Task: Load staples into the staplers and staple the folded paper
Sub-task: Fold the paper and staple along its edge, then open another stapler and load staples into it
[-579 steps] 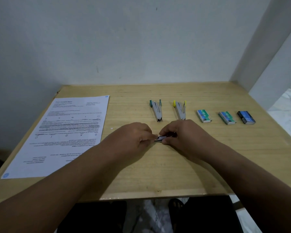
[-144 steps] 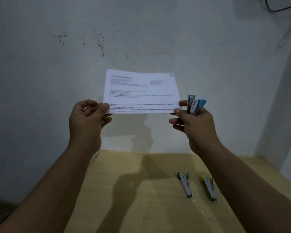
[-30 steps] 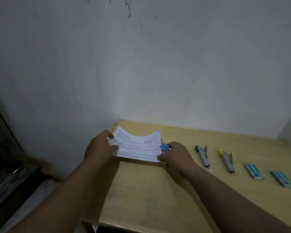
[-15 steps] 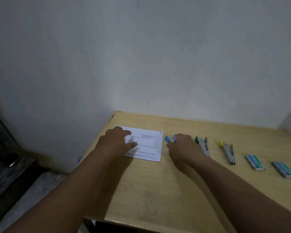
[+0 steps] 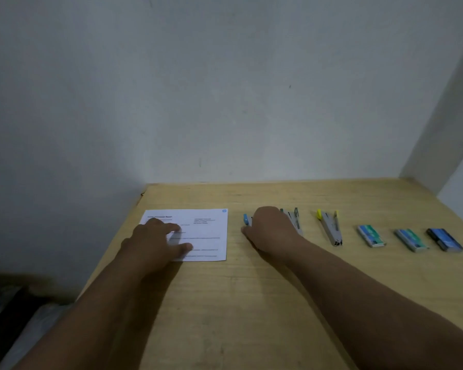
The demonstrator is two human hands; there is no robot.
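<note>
The folded printed paper (image 5: 206, 231) lies flat on the wooden table (image 5: 251, 303) near its left edge. My left hand (image 5: 155, 241) presses on the paper's left half with fingers spread. My right hand (image 5: 270, 228) rests on the table just right of the paper, holding the blue stapler (image 5: 246, 219); only the stapler's blue tip shows past my fingers. The green stapler (image 5: 296, 222) lies right behind that hand, partly hidden by it. The yellow stapler (image 5: 330, 228) lies further right.
Three small staple boxes sit in a row at the right: a green one (image 5: 371, 235), another green one (image 5: 411, 240) and a dark blue one (image 5: 444, 239). A white wall rises behind the table. The table's left edge drops off beside the paper.
The paper has gone from held up by both hands to lying flat. My left hand now presses it. My right hand has lowered the blue stapler onto the table beside the green one.
</note>
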